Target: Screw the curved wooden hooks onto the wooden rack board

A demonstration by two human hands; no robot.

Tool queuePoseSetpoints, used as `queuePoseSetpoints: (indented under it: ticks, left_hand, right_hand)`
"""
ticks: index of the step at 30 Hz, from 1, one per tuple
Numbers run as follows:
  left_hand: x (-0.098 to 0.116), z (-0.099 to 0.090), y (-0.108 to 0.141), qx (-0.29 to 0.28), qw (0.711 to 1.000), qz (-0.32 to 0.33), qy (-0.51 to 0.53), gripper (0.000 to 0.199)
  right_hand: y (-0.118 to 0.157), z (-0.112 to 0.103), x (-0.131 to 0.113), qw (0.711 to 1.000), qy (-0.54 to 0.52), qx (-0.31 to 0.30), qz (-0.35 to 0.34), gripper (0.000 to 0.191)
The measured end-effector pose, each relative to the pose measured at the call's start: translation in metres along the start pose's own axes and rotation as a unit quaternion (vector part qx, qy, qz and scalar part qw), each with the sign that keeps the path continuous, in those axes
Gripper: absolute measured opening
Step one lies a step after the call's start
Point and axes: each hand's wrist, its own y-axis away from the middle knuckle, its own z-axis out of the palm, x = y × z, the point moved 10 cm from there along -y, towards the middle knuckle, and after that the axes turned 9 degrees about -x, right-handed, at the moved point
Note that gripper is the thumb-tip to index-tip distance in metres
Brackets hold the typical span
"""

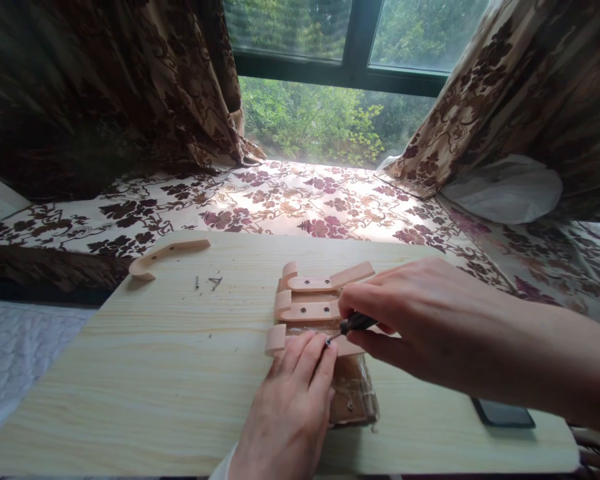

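Note:
My right hand is wrapped round the dark handle of a screwdriver. The thin shaft slants down to the left, its tip at a small screw. Beside that screw, the fingers of my left hand press on the nearest pale wooden hook and hold it against a brown board wrapped in clear plastic. Two similar hooks, a middle one and a farther one, lie across the board, each with two screws in it. My hands cover part of the nearest hook.
A loose wooden hook lies at the far left of the light wooden table, near several loose screws. A dark phone rests under my right forearm. Behind the table are a flowered window seat and a white plastic bag.

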Motion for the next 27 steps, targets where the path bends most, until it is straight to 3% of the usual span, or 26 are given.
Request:
queuePoseSetpoints:
  ticks: [4,11,14,18,22,27]
  left_hand:
    - [0.003,0.000,0.006,0.034,0.999,0.010,-0.005,0.046]
    - [0.003,0.007,0.011,0.036,0.998,0.040,-0.036,0.068]
    - [-0.010,0.009,-0.001,0.026,0.999,0.033,-0.027,0.073]
    - [-0.042,-0.003,-0.029,0.038,0.999,-0.021,-0.004,0.069]
    - [-0.062,0.001,-0.048,0.055,0.998,-0.026,0.014,0.060]
    - [-0.069,0.021,-0.041,0.185,0.981,-0.017,-0.052,0.059]
  right_hand:
    - [0.004,-0.010,0.005,0.999,0.030,0.036,0.022,0.008]
    - [0.010,-0.031,0.008,0.995,0.040,0.086,0.035,0.009]
    - [0.012,-0.049,0.005,0.989,0.037,0.138,0.038,0.009]
    - [0.012,-0.064,0.012,0.975,-0.034,0.216,0.043,0.005]
    - [0.001,-0.044,0.039,0.952,-0.184,0.243,0.037,0.010]
    - [-0.015,-0.011,0.067,0.928,-0.267,0.258,0.021,0.008]
